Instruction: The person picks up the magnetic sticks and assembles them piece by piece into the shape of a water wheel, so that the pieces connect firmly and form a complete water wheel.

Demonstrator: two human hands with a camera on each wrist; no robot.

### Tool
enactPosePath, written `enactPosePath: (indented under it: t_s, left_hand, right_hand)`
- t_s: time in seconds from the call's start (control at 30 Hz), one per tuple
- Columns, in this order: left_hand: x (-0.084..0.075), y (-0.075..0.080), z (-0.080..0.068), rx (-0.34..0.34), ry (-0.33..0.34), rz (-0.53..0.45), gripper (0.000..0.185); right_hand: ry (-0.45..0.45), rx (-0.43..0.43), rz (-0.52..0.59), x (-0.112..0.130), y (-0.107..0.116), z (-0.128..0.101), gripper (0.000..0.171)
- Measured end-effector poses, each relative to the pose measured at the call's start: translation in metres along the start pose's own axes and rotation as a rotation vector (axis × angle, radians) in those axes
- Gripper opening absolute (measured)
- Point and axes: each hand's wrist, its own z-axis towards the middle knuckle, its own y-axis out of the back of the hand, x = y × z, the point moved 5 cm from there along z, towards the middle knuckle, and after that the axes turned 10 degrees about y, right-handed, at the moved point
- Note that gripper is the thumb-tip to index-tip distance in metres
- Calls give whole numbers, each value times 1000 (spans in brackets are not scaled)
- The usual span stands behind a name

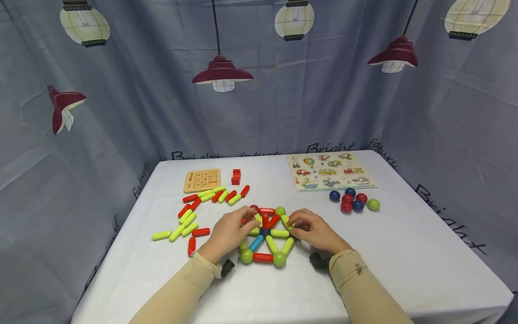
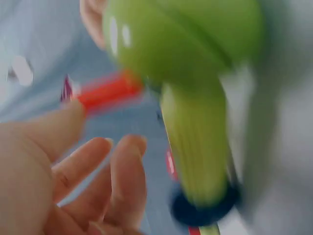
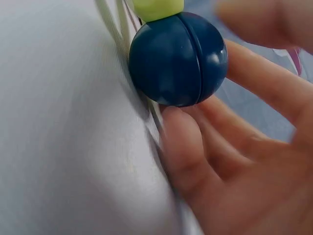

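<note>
In the head view a hexagon-shaped frame of rods and balls lies on the table, with a blue ball (image 1: 265, 232) at its hub and a red rod (image 1: 265, 221) standing upright there. My left hand (image 1: 230, 230) hovers over its left side, fingers loosely curved and apart. In the left wrist view my thumb overlaps a red rod (image 2: 105, 93); a large green ball (image 2: 181, 34) and a yellow-green rod (image 2: 195, 142) are close by. My right hand (image 1: 317, 231) is at the right corner, where its fingers curve round a dark blue ball (image 3: 178, 58) joined to a yellow-green rod.
Loose red and yellow-green rods (image 1: 188, 219) lie scattered to the left. Behind them are a wooden number board (image 1: 202, 181) and a red block (image 1: 236, 177). At the right back sit a picture puzzle board (image 1: 329, 171) and several loose balls (image 1: 358, 205).
</note>
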Motion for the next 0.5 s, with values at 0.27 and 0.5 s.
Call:
enactPosePath:
  t_s: [0.27,0.5]
  left_hand:
    - [44,13,-6,-53,94,-54,18]
    - [53,7,-3,-22,112,-159,15]
  right_hand:
    - [-98,-824,-412,-12,75,-19,20]
    - [-438,-703,-470,-36,88,-38,34]
